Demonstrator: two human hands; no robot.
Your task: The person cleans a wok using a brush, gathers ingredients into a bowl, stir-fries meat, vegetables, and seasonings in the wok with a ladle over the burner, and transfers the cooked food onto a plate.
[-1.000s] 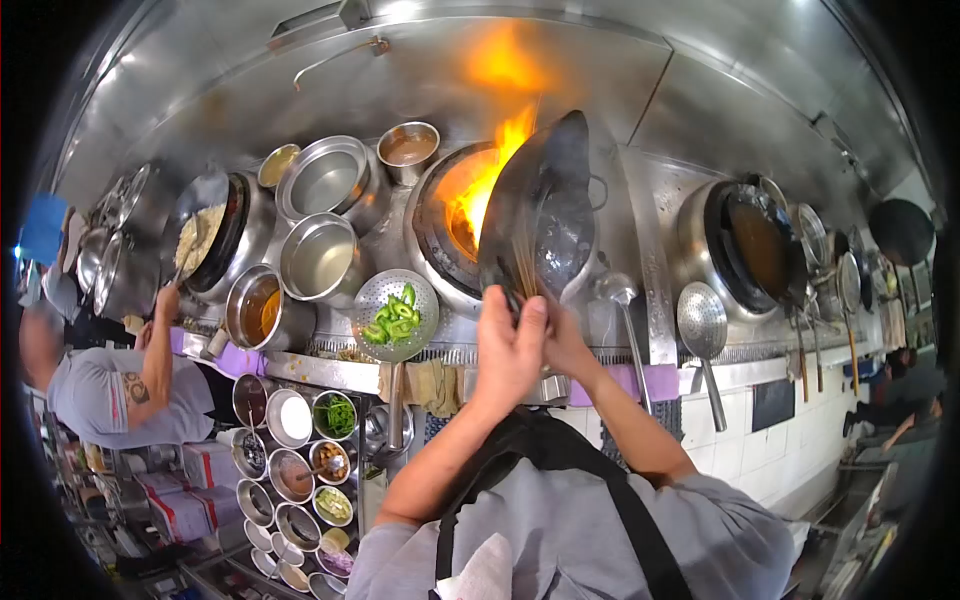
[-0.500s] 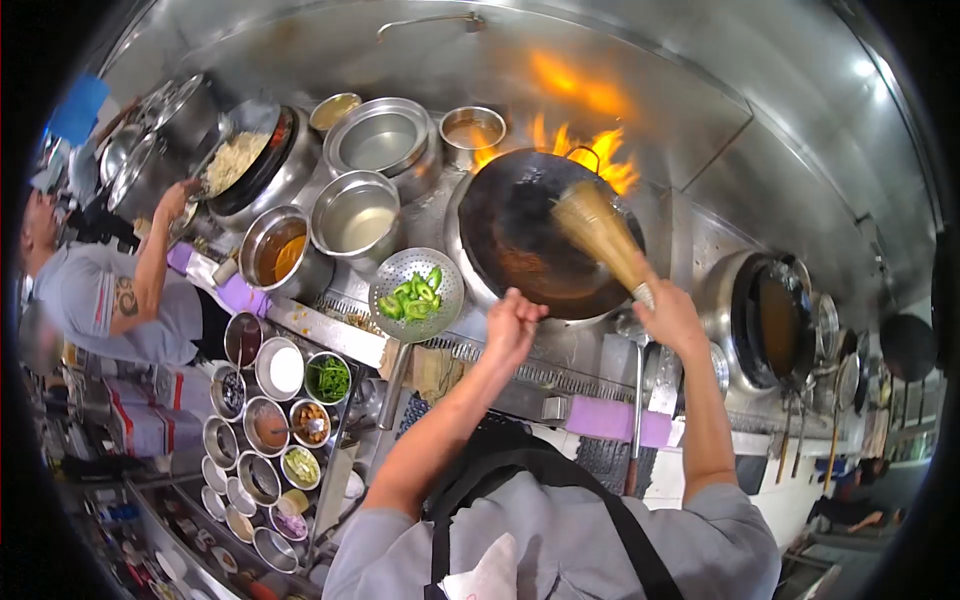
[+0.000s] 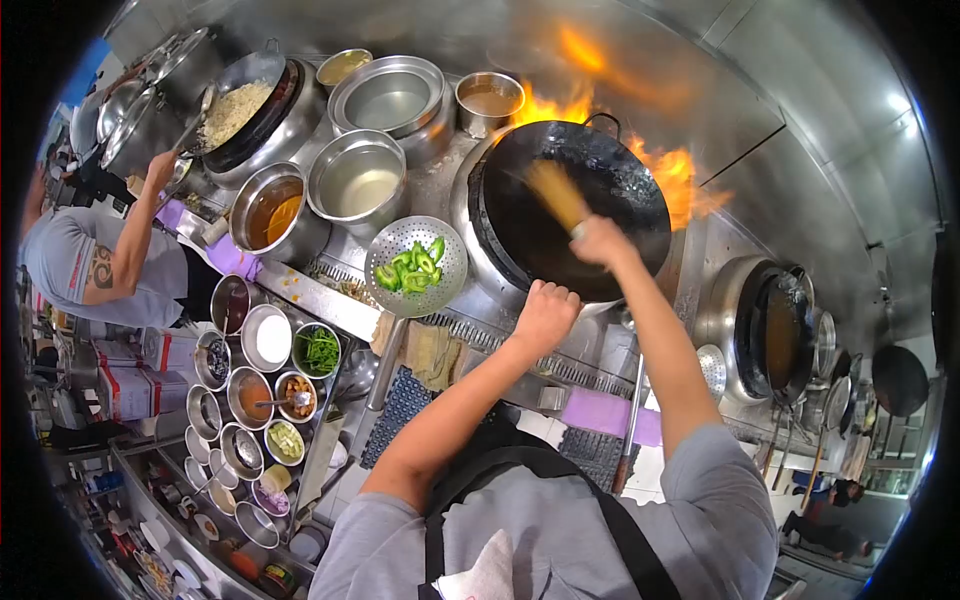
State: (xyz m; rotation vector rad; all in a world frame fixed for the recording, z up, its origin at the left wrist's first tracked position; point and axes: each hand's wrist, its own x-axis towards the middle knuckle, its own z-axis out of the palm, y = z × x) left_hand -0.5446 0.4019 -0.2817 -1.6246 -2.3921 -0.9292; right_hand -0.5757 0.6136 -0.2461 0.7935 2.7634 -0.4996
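Note:
A black wok (image 3: 630, 185) sits tilted on the stove, with orange flames (image 3: 675, 185) rising behind its far rim. My left hand (image 3: 548, 315) is closed at the near edge of the wok; the part under its fingers is hidden. In my right hand (image 3: 603, 245) is a bamboo wok brush (image 3: 558, 195), its bristles blurred over the wok's inner surface. Left of the wok, a perforated strainer (image 3: 445, 285) holds sliced green peppers (image 3: 412, 268).
Metal pots of liquid (image 3: 358, 190) stand to the left, beside small ingredient bowls (image 3: 268, 337). A co-worker (image 3: 110, 265) handles a wok of rice (image 3: 235, 115) at far left. A ladle (image 3: 632, 400) and purple cloth (image 3: 605, 412) lie near the front edge. Another wok (image 3: 778, 330) is at right.
The brush has swung leftward across the wok in my right hand, and its bristles are more blurred. My left hand stays at the wok's near edge. The view has shifted slightly.

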